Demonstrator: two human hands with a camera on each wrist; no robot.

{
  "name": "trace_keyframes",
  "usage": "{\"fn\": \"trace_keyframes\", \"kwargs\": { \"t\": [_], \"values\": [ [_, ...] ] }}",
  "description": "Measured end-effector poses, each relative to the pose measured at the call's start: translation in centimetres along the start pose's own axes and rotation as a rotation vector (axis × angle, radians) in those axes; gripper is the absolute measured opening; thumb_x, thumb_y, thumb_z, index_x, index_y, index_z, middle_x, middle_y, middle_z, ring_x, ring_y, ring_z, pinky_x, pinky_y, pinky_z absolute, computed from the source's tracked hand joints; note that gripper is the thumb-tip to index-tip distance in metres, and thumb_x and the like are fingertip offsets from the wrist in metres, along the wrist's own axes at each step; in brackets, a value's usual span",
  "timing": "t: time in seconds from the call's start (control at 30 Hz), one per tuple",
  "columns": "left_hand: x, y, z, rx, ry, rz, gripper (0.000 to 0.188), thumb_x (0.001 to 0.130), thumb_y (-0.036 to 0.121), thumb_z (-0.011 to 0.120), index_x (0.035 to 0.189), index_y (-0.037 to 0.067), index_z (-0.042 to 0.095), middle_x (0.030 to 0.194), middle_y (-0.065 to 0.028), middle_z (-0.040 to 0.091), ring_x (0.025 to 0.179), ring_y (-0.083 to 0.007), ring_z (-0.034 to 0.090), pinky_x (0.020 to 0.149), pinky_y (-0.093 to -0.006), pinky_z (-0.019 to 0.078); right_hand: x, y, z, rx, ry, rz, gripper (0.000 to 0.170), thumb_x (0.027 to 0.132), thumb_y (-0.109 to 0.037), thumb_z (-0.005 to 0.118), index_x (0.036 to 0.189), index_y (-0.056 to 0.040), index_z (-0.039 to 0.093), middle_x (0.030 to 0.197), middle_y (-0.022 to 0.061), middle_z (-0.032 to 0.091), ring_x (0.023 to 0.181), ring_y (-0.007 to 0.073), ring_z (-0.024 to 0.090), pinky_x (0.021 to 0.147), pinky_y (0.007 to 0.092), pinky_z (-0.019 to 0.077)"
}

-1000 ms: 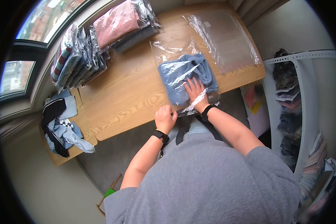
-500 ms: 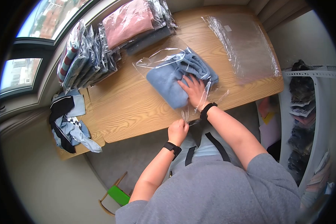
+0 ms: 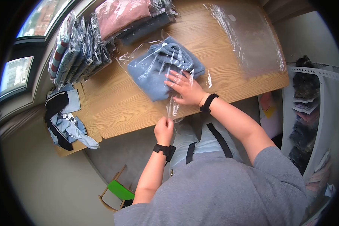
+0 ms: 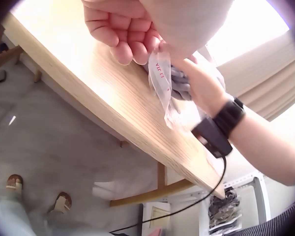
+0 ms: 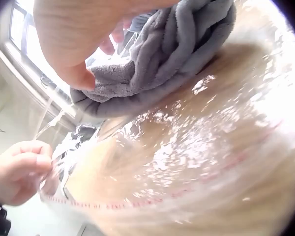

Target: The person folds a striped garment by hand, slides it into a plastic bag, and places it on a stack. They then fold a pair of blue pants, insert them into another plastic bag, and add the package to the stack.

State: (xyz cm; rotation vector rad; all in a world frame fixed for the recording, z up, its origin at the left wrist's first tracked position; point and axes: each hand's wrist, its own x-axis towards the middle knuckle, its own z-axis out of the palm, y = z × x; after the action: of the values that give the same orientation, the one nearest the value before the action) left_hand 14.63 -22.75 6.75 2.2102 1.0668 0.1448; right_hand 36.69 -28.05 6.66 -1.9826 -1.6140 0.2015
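Observation:
A folded blue fleece garment [image 3: 145, 73] lies on the wooden table inside a clear plastic bag [image 3: 173, 107]. Near the front edge of the table, my left hand [image 3: 164, 130] pinches the gathered end of the bag, which carries red print in the left wrist view. My right hand [image 3: 186, 90] rests on the near right part of the garment with its fingers spread. In the right wrist view the thumb touches the soft rolled fabric [image 5: 162, 69], and the bag's loose plastic [image 5: 187, 147] stretches out toward the left hand.
Bagged clothes [image 3: 73, 52] line the window side, with a bagged pink garment [image 3: 124, 17] beside them. Unbagged clothes [image 3: 67, 124] are heaped at the left end. Flat clear bags [image 3: 248, 41] lie at the right. A shelf rack [image 3: 307, 90] and a green chair [image 3: 120, 190] stand off the table.
The garment and its bag have shifted left along the table and turned, with my right hand still on the garment. My left hand now draws the bag's near end taut at the table's edge.

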Motion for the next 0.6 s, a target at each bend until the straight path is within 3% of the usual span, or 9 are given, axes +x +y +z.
{"fn": "trace_keyframes", "kwargs": {
  "t": [0.07,0.13,0.2,0.27,0.33,0.4,0.5,0.53,0.6],
  "values": [
    [-1.0,0.1,-1.9,0.000,0.099,-0.088,0.026,0.078,0.019,0.069,0.073,0.004,0.048,0.067,-0.0109,0.052,0.059,-0.0290,0.048,0.057,-0.0401,0.0410,-1.8,-0.9,0.2,-0.064,0.054,-0.035,0.061,0.075,-0.029,0.066,0.130,-0.0126,0.047,0.143,0.0062,0.037,0.134,0.0220,0.031,0.108,0.0444,0.0242],
    [-1.7,0.0,-3.2,0.197,0.185,0.393,0.032,0.068,0.019,0.076,0.078,0.006,0.049,0.079,-0.0108,0.053,0.072,-0.0300,0.050,0.065,-0.0377,0.0405,-2.9,-1.5,1.1,-0.171,0.092,0.017,0.055,0.079,-0.029,0.063,0.128,-0.0118,0.048,0.144,0.0058,0.037,0.134,0.0211,0.031,0.108,0.0416,0.0245],
    [-2.0,3.2,-3.3,-0.001,-0.068,0.624,0.028,0.069,0.017,0.073,0.082,0.006,0.051,0.080,-0.0099,0.053,0.074,-0.0289,0.052,0.065,-0.0396,0.0410,-3.6,-2.1,1.8,-0.174,0.106,0.087,0.050,0.080,-0.027,0.062,0.127,-0.0117,0.050,0.144,0.0057,0.036,0.135,0.0207,0.030,0.108,0.0416,0.0247],
    [-1.2,6.3,-1.5,-0.069,-0.331,0.666,0.025,0.072,0.010,0.067,0.092,0.001,0.056,0.090,-0.0129,0.056,0.085,-0.0314,0.055,0.076,-0.0410,0.0454,-4.0,-2.1,2.1,-0.120,0.158,0.088,0.047,0.080,-0.021,0.062,0.124,-0.0109,0.052,0.139,0.0073,0.041,0.131,0.0221,0.034,0.106,0.0423,0.0275],
    [-0.4,6.3,2.4,0.152,-0.352,0.666,0.042,0.076,0.016,0.063,0.111,-0.002,0.052,0.114,-0.0190,0.050,0.108,-0.0348,0.047,0.094,-0.0408,0.0394,-4.8,-1.8,2.6,-0.064,0.220,0.219,0.044,0.078,-0.015,0.062,0.121,-0.0104,0.053,0.130,0.0087,0.047,0.124,0.0230,0.041,0.102,0.0434,0.0310],
    [0.7,6.2,5.3,0.345,-0.362,0.648,0.058,0.079,0.027,0.061,0.126,-0.002,0.044,0.127,-0.0205,0.044,0.125,-0.0384,0.035,0.103,-0.0495,0.0292,-5.6,-1.8,1.9,-0.038,0.273,0.331,0.038,0.078,-0.010,0.062,0.115,-0.0060,0.052,0.119,0.0117,0.050,0.113,0.0277,0.047,0.095,0.0429,0.0376],
    [1.9,6.2,7.6,0.427,-0.273,0.637,0.061,0.082,0.033,0.057,0.133,0.002,0.041,0.138,-0.0204,0.035,0.134,-0.0374,0.024,0.105,-0.0544,0.0251,-5.8,-1.7,1.4,0.638,0.248,0.927,0.041,0.079,-0.010,0.067,0.110,0.0038,0.044,0.111,0.0197,0.051,0.093,0.0281,0.058,0.076,0.0352,0.0483],
    [1.9,6.2,8.0,0.400,-0.294,0.601,0.061,0.083,0.035,0.055,0.134,0.005,0.041,0.140,-0.0192,0.034,0.135,-0.0374,0.022,0.105,-0.0566,0.0236,-5.4,-1.7,0.9,0.822,0.217,1.084,0.046,0.081,-0.015,0.069,0.112,0.0042,0.040,0.109,0.0181,0.053,0.090,0.0206,0.059,0.075,0.0321,0.0488],
    [1.9,5.6,8.6,0.374,-0.301,0.562,0.061,0.084,0.037,0.053,0.135,0.007,0.041,0.142,-0.0181,0.032,0.136,-0.0375,0.020,0.105,-0.0587,0.0222,-4.9,-0.9,3.3,1.098,0.541,0.987,0.051,0.084,-0.018,0.068,0.118,0.0040,0.038,0.107,0.0165,0.056,0.095,0.0199,0.058,0.080,0.0318,0.0476]
  ]
}}
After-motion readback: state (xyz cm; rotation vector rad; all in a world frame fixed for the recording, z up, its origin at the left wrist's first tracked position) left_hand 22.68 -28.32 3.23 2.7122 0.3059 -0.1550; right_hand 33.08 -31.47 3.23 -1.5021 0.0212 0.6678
